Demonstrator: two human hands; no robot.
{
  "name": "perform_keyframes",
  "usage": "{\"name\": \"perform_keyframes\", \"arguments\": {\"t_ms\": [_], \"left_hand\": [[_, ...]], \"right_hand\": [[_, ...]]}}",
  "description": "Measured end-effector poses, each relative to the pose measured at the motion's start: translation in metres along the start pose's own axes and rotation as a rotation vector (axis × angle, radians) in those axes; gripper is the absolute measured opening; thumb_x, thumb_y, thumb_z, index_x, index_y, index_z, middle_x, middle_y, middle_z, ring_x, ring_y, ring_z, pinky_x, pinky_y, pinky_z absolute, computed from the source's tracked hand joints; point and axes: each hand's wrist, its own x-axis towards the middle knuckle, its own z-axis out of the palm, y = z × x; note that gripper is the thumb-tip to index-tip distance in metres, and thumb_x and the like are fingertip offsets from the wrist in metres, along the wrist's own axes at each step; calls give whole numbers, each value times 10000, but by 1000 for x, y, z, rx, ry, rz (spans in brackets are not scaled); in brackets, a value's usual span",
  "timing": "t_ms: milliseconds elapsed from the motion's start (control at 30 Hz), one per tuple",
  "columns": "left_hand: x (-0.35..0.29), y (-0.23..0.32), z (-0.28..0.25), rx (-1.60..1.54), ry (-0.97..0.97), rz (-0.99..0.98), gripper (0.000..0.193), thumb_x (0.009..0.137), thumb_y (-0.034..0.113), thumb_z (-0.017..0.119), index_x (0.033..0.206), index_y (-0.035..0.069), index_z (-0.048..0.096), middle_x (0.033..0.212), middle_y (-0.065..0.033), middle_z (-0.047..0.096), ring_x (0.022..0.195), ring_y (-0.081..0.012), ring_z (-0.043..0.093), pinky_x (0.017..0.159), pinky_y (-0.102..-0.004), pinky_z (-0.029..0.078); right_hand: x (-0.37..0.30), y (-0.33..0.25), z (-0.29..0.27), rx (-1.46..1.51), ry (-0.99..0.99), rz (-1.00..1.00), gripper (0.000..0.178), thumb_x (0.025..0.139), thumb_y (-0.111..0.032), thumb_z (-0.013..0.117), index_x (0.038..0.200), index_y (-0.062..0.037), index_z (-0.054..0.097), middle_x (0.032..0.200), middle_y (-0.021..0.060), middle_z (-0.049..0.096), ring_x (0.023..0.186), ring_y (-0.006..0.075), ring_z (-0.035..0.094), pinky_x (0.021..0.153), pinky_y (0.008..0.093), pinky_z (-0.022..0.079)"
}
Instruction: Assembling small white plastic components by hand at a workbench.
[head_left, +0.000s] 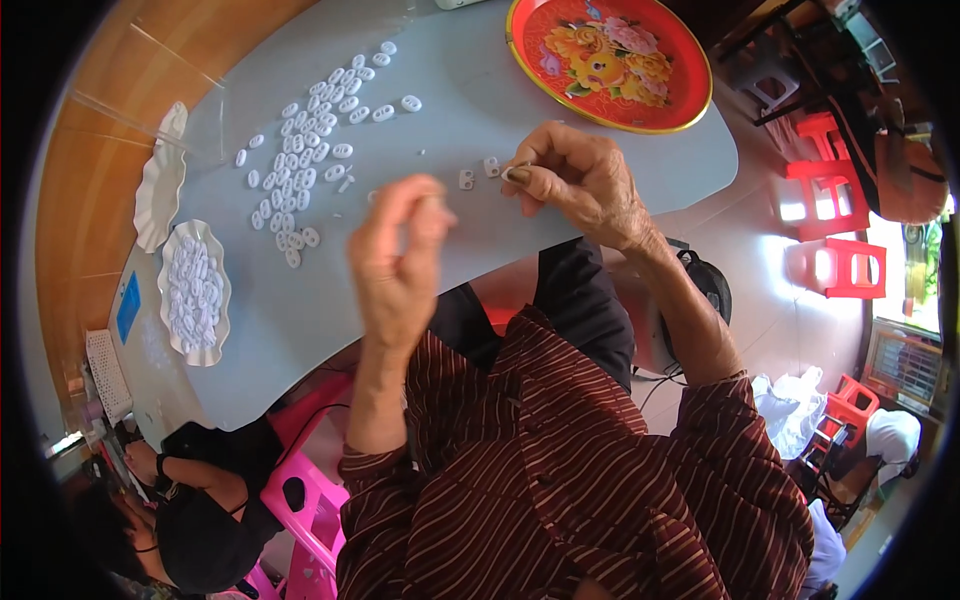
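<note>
My right hand (590,185) is closed over the grey table, thumb and forefinger pinched on a small white piece that is mostly hidden by the fingertips. Motion smears my left hand (398,265), raised to its left; its fingers look bent, but what they hold, if anything, cannot be made out. Between the hands lie a small white two-holed plastic piece (466,180) and another white piece (491,167), the latter close to my right fingertips. Left of my left hand spreads a loose group of white oval plastic pieces (305,160) with openings in them.
A wavy-rimmed white dish (222,300) full of small white parts stands at the table's left, near another wavy white dish (150,215). At the far right is a round red flowered tray (522,70). A person (200,510) sits at lower left by a pink stool (310,505).
</note>
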Motion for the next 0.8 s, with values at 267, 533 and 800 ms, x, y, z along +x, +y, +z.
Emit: {"name": "perform_keyframes", "arguments": {"t_ms": [267,533,800], "left_hand": [[26,-23,-62,643,-112,236,153,858,31,539,998,5,592,810,-119,581,774,-269,540,700,-376,451],[32,-20,-53,788,-253,294,142,835,31,563,973,2,576,758,-119,505,763,-306,478,725,-419,419],[25,-11,-38,262,-187,-110,124,877,116,588,877,-8,591,684,-45,547,622,-141,463,620,-279,396]], "right_hand": [[2,5,0,16,10,-99,139,870,-108,642,918,21,620,761,-3,605,693,29,535,628,186,456],[4,7,2,67,19,-132,105,872,-74,633,919,19,628,765,-4,607,717,38,535,649,193,464],[0,0,0,60,-41,-72,106,842,-49,658,917,24,642,751,16,625,684,60,547,635,207,475]]}}
